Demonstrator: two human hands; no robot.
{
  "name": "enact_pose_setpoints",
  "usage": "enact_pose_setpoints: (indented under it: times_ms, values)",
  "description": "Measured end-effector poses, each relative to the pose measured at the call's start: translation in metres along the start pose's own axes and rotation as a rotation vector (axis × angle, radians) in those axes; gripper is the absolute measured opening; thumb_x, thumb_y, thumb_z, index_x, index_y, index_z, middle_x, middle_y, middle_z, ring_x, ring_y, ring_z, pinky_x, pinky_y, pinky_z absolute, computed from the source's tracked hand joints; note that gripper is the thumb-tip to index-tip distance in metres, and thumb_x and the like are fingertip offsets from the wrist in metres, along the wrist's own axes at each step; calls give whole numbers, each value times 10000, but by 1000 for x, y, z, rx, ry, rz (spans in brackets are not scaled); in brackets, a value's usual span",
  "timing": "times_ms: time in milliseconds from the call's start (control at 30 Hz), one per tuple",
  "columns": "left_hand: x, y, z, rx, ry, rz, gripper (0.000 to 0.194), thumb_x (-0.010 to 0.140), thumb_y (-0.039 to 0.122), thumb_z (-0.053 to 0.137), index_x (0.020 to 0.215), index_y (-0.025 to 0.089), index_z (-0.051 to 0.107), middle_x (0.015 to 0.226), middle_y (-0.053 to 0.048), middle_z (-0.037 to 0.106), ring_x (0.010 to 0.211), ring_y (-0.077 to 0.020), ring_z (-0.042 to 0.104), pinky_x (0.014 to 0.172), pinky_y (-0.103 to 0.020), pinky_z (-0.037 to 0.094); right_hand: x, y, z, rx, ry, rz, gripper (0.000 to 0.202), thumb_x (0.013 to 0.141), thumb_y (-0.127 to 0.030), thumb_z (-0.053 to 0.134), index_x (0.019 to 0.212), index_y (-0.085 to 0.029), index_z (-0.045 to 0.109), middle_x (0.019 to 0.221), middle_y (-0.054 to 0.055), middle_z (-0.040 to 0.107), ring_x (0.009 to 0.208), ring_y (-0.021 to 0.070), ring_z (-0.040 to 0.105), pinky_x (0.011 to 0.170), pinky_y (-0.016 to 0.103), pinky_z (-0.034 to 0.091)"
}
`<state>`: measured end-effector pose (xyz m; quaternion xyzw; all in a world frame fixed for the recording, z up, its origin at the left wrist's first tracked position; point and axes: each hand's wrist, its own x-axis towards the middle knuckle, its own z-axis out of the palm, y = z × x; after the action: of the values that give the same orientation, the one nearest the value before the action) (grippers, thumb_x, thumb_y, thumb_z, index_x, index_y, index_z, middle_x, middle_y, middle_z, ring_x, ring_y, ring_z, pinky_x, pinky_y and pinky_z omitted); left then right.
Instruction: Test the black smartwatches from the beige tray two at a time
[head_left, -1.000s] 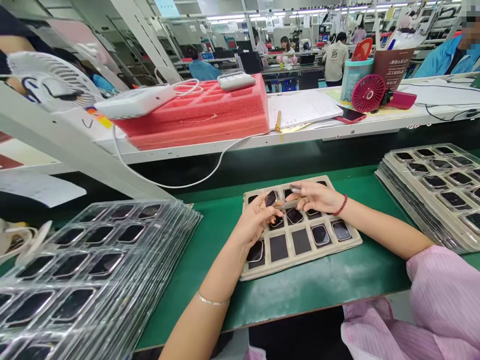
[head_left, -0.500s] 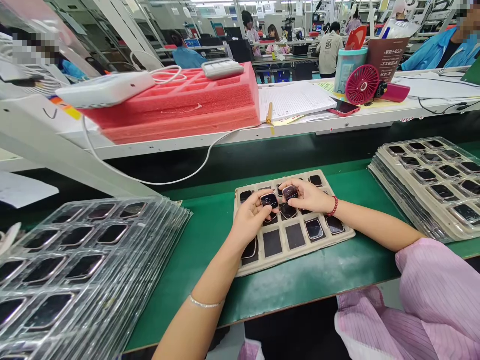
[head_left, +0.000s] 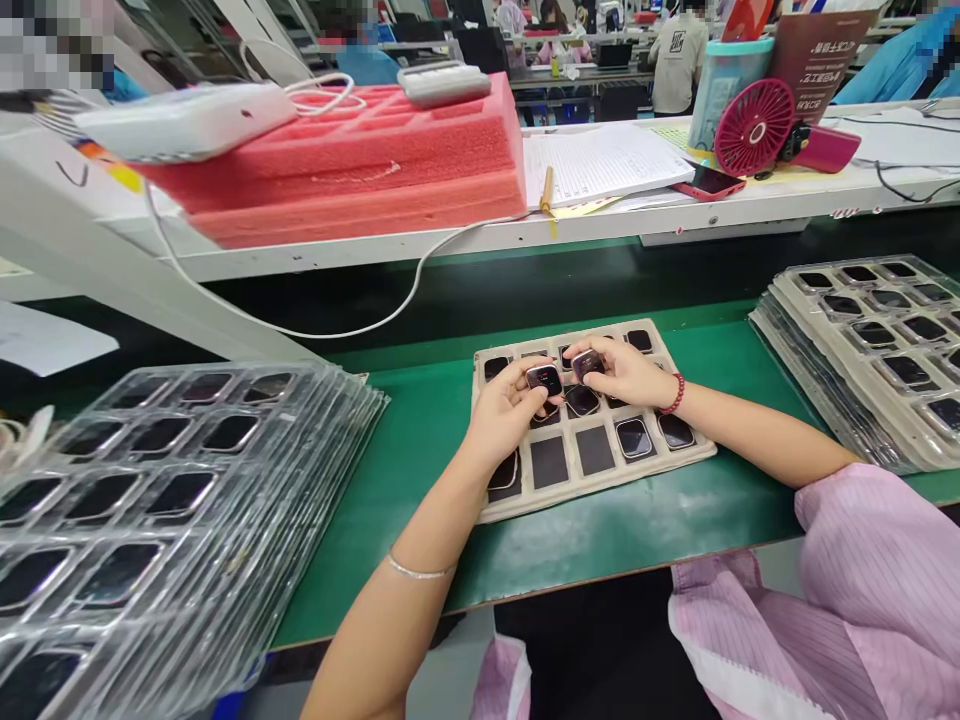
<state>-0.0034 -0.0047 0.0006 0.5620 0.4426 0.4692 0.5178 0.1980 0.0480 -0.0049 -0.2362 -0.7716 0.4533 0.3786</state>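
Note:
Over a beige tray (head_left: 525, 505) on the green bench, my left hand (head_left: 501, 415) is closed on a dark square watch (head_left: 543, 379), its screen facing up with small marks lit. Just right of it, my right hand (head_left: 626, 374) pinches a second square watch (head_left: 587, 365). The two watches are close together. Several more watches lie in the tray's pockets, one of them a watch (head_left: 634, 438) in the front row. Two front pockets hold only dark pads. My hands hide part of the middle rows.
Stacked clear trays with watches (head_left: 225, 520) stand at the left, and another stack (head_left: 885, 350) at the right. A white shelf (head_left: 480, 238) behind carries pink foam (head_left: 360, 170), papers, a phone and a pink fan (head_left: 754, 128). A white cable hangs below it. People are in the background.
The view has tilted down slightly, so the shelf and trays sit higher in the picture. Both hands still hold their watches over the tray, with little other change.

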Motion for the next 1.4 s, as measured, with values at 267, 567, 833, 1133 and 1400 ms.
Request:
enact_pose_setpoints:
  times_ms: [267, 567, 833, 1133, 1400]
  values:
    - [-1, 3, 3, -13, -9, -32, 481, 690, 178, 656, 1151, 168, 519, 1046, -87, 656, 845, -206, 683, 639, -263, 524, -1, -1, 0, 5, -25, -16, 378, 756, -129, 552, 1133, -130, 532, 1036, 79, 608, 898, 175, 617, 740, 278, 507]
    - [-1, 1, 2, 0, -11, -3, 432, 733, 235, 661, 1140, 158, 538, 1017, -76, 653, 818, -187, 684, 613, -238, 509, -1, -3, 0, 14, -8, 1, 274, 789, -151, 534, 1061, -126, 562, 953, 71, 636, 834, 169, 628, 764, 306, 512]
    - [-1, 3, 1, 5, 4, 1, 403, 728, 231, 648, 1116, 165, 559, 990, -69, 668, 792, -180, 678, 575, -229, 484, -1, -3, 0, -11, -25, 9, 354, 743, -103, 527, 1094, -136, 558, 992, 70, 630, 901, 184, 625, 775, 300, 509]
    - [-1, 3, 2, -3, -2, -20, 416, 721, 211, 653, 1121, 156, 556, 952, -55, 667, 789, -173, 681, 562, -212, 476, -1, -5, 0, -15, -26, 10, 303, 761, -119, 545, 1063, -122, 569, 942, 67, 640, 862, 183, 633, 758, 299, 511]
    - [-1, 4, 3, 20, 7, -23, 388, 722, 236, 657, 1093, 163, 570, 945, -58, 679, 772, -179, 681, 557, -220, 478, -1, -4, -1, -77, -34, 15, 338, 750, -114, 533, 1085, -128, 577, 1012, 75, 631, 882, 184, 618, 721, 276, 500]
